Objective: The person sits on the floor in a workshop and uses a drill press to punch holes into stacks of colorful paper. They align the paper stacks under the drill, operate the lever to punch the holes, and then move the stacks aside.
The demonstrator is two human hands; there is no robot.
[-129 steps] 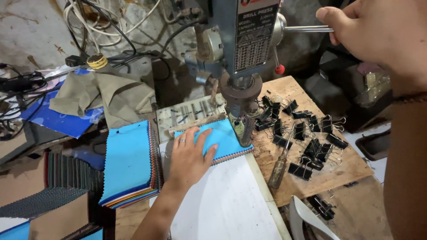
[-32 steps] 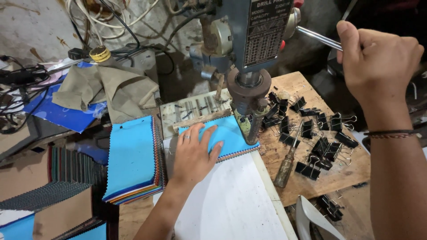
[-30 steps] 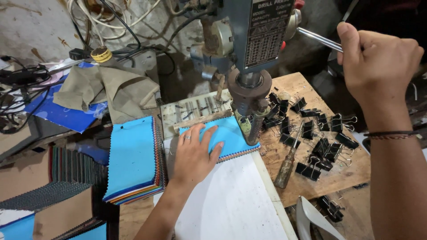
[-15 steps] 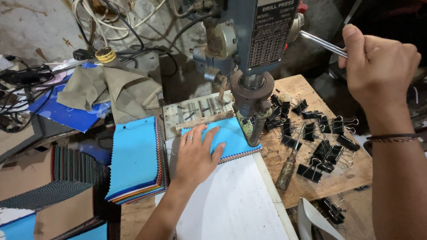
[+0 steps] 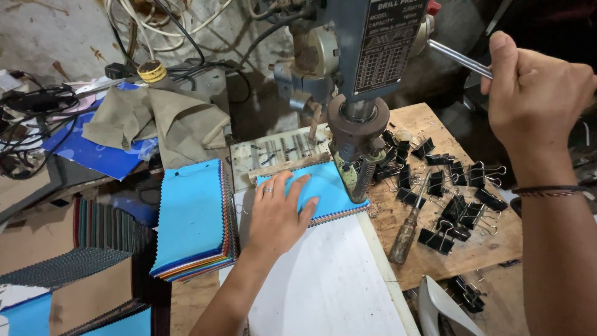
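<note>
We see our left hand (image 5: 280, 214) spread flat, fingers splayed, pressing down on a stack of blue swatches (image 5: 323, 190) that lies on the white surface (image 5: 323, 286) directly under the drill press (image 5: 357, 118). Our right hand (image 5: 535, 102) is closed around the feed lever (image 5: 457, 59), up and to the right of the left hand.

Judgement on handling: the stack looks light, thin and floppy, with zigzag-cut edges, and would likely slide or lift unless pinned. Best hold is a flat palm on top, just left of the spindle, fingers kept off the bit.

The stack's long axis runs roughly left to right, tilted slightly, its near edge toward us. A second swatch pile (image 5: 189, 218) sits just left of the left hand. Binder clips (image 5: 454, 199) and a screwdriver (image 5: 407, 227) lie to its right.
</note>
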